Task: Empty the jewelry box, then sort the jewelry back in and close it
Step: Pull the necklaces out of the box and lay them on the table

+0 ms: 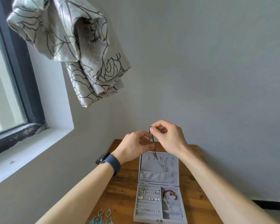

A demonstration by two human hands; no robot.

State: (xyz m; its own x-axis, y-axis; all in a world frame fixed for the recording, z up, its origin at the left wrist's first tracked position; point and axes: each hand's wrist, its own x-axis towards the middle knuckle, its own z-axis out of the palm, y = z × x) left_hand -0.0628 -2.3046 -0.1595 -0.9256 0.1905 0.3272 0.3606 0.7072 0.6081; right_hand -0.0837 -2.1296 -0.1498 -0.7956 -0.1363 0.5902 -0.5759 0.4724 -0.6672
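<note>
A grey jewelry box (183, 219) lies open on the wooden table (121, 189), its lid (143, 165) tilted up at the back. Small earrings sit in the ring rows on the left, and a red bead bracelet (169, 194) lies in the right compartment. Above the lid, my right hand (167, 135) pinches the top of a thin dark cord necklace (152, 138). My left hand (135, 146), with a dark watch on its wrist, pinches the cord lower down. The cord's end dangles in front of the lid's hooks.
Two teal feather earrings (102, 216) lie on the table left of the box. A window with a dark frame (23, 88) and a knotted patterned curtain (81, 50) are on the left. A plain wall stands behind the table.
</note>
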